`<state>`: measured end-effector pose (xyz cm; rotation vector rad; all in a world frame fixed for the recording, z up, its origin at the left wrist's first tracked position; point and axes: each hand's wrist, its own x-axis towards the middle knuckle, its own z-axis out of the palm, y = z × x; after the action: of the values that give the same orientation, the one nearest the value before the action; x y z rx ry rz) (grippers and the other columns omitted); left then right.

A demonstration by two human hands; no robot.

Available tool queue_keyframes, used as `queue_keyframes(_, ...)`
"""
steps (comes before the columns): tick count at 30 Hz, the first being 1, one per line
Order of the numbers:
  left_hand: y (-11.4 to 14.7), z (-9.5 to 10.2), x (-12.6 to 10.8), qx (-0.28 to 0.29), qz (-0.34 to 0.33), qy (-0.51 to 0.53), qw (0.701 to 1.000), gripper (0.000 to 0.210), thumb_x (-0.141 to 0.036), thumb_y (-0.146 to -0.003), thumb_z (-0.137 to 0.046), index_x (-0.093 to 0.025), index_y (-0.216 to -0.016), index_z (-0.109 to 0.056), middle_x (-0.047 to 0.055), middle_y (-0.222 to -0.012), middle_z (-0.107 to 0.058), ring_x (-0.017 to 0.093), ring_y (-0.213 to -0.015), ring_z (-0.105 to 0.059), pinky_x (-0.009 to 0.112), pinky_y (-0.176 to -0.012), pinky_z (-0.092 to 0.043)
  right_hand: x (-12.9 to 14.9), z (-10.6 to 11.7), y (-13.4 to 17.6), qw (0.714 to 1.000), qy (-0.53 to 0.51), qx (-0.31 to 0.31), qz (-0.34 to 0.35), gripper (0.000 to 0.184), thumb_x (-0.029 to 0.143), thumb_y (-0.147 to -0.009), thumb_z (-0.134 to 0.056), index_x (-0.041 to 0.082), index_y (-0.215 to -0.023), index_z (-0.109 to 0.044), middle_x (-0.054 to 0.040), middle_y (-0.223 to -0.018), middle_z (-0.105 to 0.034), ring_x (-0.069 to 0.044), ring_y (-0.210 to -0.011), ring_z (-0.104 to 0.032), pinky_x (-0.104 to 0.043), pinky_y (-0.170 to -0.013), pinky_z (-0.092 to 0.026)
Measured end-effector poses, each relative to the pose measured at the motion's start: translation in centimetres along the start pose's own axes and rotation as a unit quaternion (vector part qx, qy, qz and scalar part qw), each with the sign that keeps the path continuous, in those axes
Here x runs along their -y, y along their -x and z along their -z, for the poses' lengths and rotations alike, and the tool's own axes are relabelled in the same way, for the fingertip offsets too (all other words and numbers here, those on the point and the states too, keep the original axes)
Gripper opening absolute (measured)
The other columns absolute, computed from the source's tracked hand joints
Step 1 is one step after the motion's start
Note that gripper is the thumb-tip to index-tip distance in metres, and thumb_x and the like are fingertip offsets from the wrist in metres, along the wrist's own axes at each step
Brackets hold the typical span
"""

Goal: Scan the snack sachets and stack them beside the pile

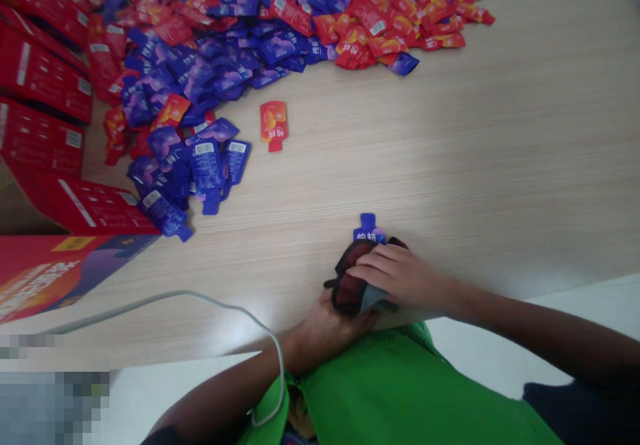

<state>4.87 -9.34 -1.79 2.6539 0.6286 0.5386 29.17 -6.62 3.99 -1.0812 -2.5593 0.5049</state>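
A pair of dark-framed sunglasses [349, 293] with reddish lenses is held close to the table's front edge. My left hand [333, 328] grips them from below, its fingers partly hidden behind the lenses. My right hand [393, 272] lies over the far lens, fingers bent around the frame. Under it shows a grey patch [373, 298], perhaps cloth; I cannot tell for sure. Just beyond the sunglasses a blue sachet [369, 224] lies on the table, partly covered by them.
Red and blue sachets [240, 52] form a large heap at the back. One red sachet [273, 125] lies apart in front of it. Red boxes [43, 72] stand along the left edge. A grey cable [185, 293] crosses the front left of the wooden table [475, 165].
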Motion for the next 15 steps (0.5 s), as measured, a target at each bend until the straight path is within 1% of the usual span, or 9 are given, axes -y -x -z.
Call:
queue_keyframes(1,0.0,0.1,0.0,0.000,-0.002,0.000,1.000,0.024,-0.035,-0.106,-0.062,-0.022,-0.121,-0.073,0.004,-0.097,-0.080,0.020,-0.087,-0.077,0.037,-0.090,-0.065,-0.3,-0.8,0.1,1.000,-0.002,0.014,-0.009,0.036,0.025,-0.098,-0.061,0.023,-0.134,-0.063,-0.0061,-0.124,-0.074,-0.025,-0.107,-0.064,-0.041,-0.097,-0.050)
queue_keyframes(2,-0.1,0.2,-0.1,-0.001,-0.008,-0.003,1.000,0.027,-0.035,-0.106,-0.062,-0.019,-0.126,-0.072,0.006,-0.106,-0.080,0.021,-0.096,-0.077,0.037,-0.095,-0.064,-0.9,-1.4,0.0,1.000,-0.003,0.016,-0.020,0.037,0.024,-0.097,-0.063,0.023,-0.134,-0.063,-0.0063,-0.125,-0.074,-0.026,-0.109,-0.063,-0.041,-0.097,-0.050)
queue_keyframes(4,-0.2,0.5,-0.2,-0.007,-0.021,-0.011,1.000,0.035,-0.035,-0.106,-0.062,-0.014,-0.134,-0.067,0.010,-0.133,-0.074,0.023,-0.123,-0.071,0.038,-0.108,-0.058,-3.2,-1.6,-0.9,0.999,0.009,0.008,-0.045,0.044,0.024,-0.093,-0.069,0.022,-0.137,-0.062,-0.0087,-0.130,-0.072,-0.028,-0.115,-0.062,-0.044,-0.100,-0.049)
queue_keyframes(6,-0.4,0.7,-0.2,-0.012,-0.032,-0.019,0.999,0.040,-0.035,-0.106,-0.063,-0.011,-0.138,-0.065,0.011,-0.148,-0.065,0.025,-0.141,-0.059,0.039,-0.117,-0.051,-6.1,-0.8,-2.4,0.997,0.036,-0.010,-0.064,0.051,0.022,-0.089,-0.073,0.020,-0.139,-0.061,-0.0121,-0.131,-0.070,-0.031,-0.118,-0.061,-0.046,-0.102,-0.049)
queue_keyframes(9,-0.4,0.7,-0.1,-0.018,-0.030,-0.025,0.999,0.040,-0.035,-0.106,-0.063,-0.012,-0.138,-0.065,0.010,-0.151,-0.062,0.024,-0.147,-0.053,0.038,-0.122,-0.047,-9.1,1.9,-4.5,0.991,0.087,-0.044,-0.094,0.056,0.018,-0.087,-0.073,0.019,-0.141,-0.059,-0.0145,-0.133,-0.068,-0.034,-0.121,-0.060,-0.049,-0.103,-0.049)
queue_keyframes(10,-0.4,0.7,-0.1,-0.019,-0.028,-0.026,0.999,0.040,-0.036,-0.106,-0.064,-0.012,-0.138,-0.065,0.009,-0.151,-0.063,0.024,-0.147,-0.053,0.038,-0.122,-0.047,-9.4,2.8,-4.9,0.988,0.097,-0.068,-0.103,0.057,0.019,-0.087,-0.072,0.020,-0.142,-0.058,-0.0145,-0.133,-0.068,-0.035,-0.121,-0.059,-0.050,-0.104,-0.049)
queue_keyframes(12,-0.5,0.7,-0.1,-0.023,-0.027,-0.026,0.999,0.040,-0.036,-0.106,-0.063,-0.012,-0.138,-0.065,0.009,-0.150,-0.064,0.023,-0.147,-0.053,0.038,-0.121,-0.047,-8.7,4.3,-4.9,0.980,0.092,-0.133,-0.112,0.055,0.022,-0.090,-0.069,0.021,-0.144,-0.056,-0.0139,-0.134,-0.067,-0.034,-0.121,-0.060,-0.051,-0.104,-0.049)
queue_keyframes(14,-0.5,0.7,-0.1,-0.019,-0.029,-0.024,0.999,0.041,-0.036,-0.107,-0.062,-0.012,-0.139,-0.064,0.011,-0.147,-0.066,0.024,-0.143,-0.057,0.038,-0.119,-0.050,-6.4,4.6,-3.9,0.978,0.060,-0.176,-0.098,0.051,0.026,-0.094,-0.064,0.020,-0.144,-0.055,-0.0138,-0.131,-0.068,-0.033,-0.117,-0.061,-0.048,-0.102,-0.050)
queue_keyframes(15,-0.4,0.7,-0.1,-0.012,-0.026,-0.022,0.999,0.040,-0.037,-0.107,-0.062,-0.012,-0.138,-0.065,0.011,-0.142,-0.069,0.024,-0.137,-0.062,0.038,-0.116,-0.052,-5.0,4.4,-3.2,0.981,0.041,-0.172,-0.082,0.049,0.027,-0.095,-0.062,0.019,-0.143,-0.056,-0.0136,-0.129,-0.069,-0.032,-0.116,-0.062,-0.047,-0.100,-0.051)
